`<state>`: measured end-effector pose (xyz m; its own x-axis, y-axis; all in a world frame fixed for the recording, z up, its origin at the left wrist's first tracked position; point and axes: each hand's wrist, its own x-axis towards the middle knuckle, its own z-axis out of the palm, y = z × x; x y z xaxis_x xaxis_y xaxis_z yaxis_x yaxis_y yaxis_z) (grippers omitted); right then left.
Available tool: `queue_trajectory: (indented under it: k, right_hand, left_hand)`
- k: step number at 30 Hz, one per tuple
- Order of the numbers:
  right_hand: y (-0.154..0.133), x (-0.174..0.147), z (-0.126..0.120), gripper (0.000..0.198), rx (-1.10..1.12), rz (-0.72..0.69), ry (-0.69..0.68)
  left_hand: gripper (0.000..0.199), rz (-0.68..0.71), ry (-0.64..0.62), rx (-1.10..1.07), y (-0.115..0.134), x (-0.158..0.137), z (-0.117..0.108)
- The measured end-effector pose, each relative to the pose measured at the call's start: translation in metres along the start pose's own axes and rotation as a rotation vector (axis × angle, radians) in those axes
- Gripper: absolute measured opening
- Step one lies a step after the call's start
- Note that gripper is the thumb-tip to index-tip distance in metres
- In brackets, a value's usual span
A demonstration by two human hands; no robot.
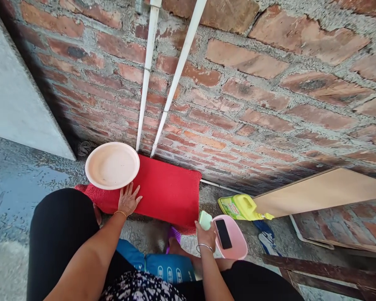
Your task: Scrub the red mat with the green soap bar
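Observation:
My left hand [128,200] lies flat with fingers spread on a red mat [167,190] at the foot of a brick wall, just below a pale pink plate [112,165] that rests on the mat's left end. My right hand [206,235] grips a light green sponge [205,219] at the mat's near right corner. A pink bowl [235,246] sits right beside that hand with a black phone [223,233] lying in it.
Two white pipes [147,75] run down the brick wall [253,92] to the mat. A yellow detergent bottle [241,207] lies on the floor at right, beside a wooden board [319,192]. Wet concrete floor [15,188] spreads left. My knees are below.

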<state>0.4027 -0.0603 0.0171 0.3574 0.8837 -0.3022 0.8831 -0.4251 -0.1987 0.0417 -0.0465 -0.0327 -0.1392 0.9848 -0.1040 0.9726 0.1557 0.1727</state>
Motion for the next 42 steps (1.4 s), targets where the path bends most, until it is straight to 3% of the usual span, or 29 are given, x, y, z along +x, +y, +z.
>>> queue_trajectory:
  k: [4, 7, 11, 13, 15, 20, 22, 24, 29, 31, 33, 35, 38, 40, 42]
  right_hand:
    - [-0.041, -0.017, 0.016, 0.068, -0.019, -0.085, -0.070]
    - [-0.046, -0.021, 0.019, 0.066, -0.081, -0.142, -0.126]
    - [-0.008, -0.006, 0.003, 0.068, 0.005, 0.152, 0.001]
    - [0.002, 0.000, -0.002, 0.072, 0.059, 0.232, 0.057]
    - [-0.005, 0.001, 0.001, 0.073, 0.089, 0.153, 0.069]
    - [-0.064, -0.013, 0.024, 0.060, 0.002, -0.214, -0.028]
    - [-0.072, -0.015, 0.026, 0.058, -0.070, -0.259, -0.073]
    - [-0.065, -0.010, 0.022, 0.059, -0.079, -0.196, -0.076]
    - [-0.016, 0.011, 0.004, 0.076, 0.113, 0.270, -0.008]
    - [-0.011, 0.015, 0.002, 0.078, 0.165, 0.321, 0.029]
    - [-0.022, 0.014, 0.006, 0.074, 0.207, 0.219, 0.079]
    - [-0.045, 0.009, 0.015, 0.067, 0.209, 0.028, 0.084]
    - [-0.079, -0.003, 0.026, 0.061, 0.090, -0.218, -0.020]
    - [-0.088, -0.006, 0.029, 0.060, 0.011, -0.279, -0.071]
    - [-0.082, -0.004, 0.027, 0.060, -0.019, -0.238, -0.071]
  left_hand:
    - [0.057, 0.000, -0.003, -0.012, 0.000, -0.001, 0.000]
    - [0.058, -0.004, -0.015, -0.015, 0.000, -0.001, 0.000]
    - [0.058, -0.009, -0.009, -0.022, 0.000, 0.000, 0.002]
    - [0.058, -0.009, -0.008, -0.029, -0.001, 0.000, 0.003]
    - [0.058, -0.006, -0.010, -0.037, -0.001, 0.001, 0.005]
    - [0.057, -0.005, 0.006, -0.034, -0.001, 0.000, 0.006]
    - [0.058, -0.007, 0.001, -0.014, -0.001, 0.000, 0.005]
    - [0.058, -0.008, -0.003, 0.007, 0.000, 0.000, 0.004]
    - [0.059, -0.006, -0.005, 0.012, 0.000, 0.001, 0.002]
    - [0.058, -0.007, -0.010, 0.013, 0.000, 0.001, 0.002]
    - [0.058, -0.008, -0.008, 0.019, 0.001, 0.001, 0.002]
    - [0.058, -0.010, -0.003, 0.026, 0.001, 0.001, 0.002]
    - [0.057, -0.017, -0.010, 0.029, 0.002, 0.001, 0.001]
    - [0.057, -0.023, -0.020, 0.028, 0.002, 0.002, 0.000]
    - [0.058, -0.027, -0.034, 0.033, 0.003, 0.002, -0.002]
